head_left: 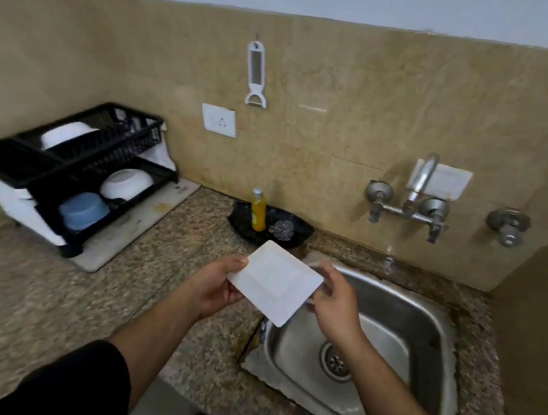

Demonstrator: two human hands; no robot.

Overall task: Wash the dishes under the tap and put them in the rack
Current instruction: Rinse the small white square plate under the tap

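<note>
White plate (pixel 273 282); black rack (pixel 121 145); white bowl (pixel 127 184) and pale blue bowl (pixel 82 209); speckled brown-and-grey counter (pixel 41 285); silvery grey sink (pixel 422 322); orange-yellow bottle (pixel 258 216); mottled beige wall (pixel 345 80); black sleeve (pixel 64 388).

A white square plate (pixel 273 282) is held tilted over the left rim of the sink (pixel 435 326), gripped at its edges by the left hand (pixel 215 285) and right hand (pixel 334 296). The metal tap (pixel 418 184) sticks out of the wall behind. The black two-tier rack (pixel 79 168) stands far left, with a white dish (pixel 67 134) on top and an upturned white bowl (pixel 126 183) and blue bowl (pixel 81 209) below.
</note>
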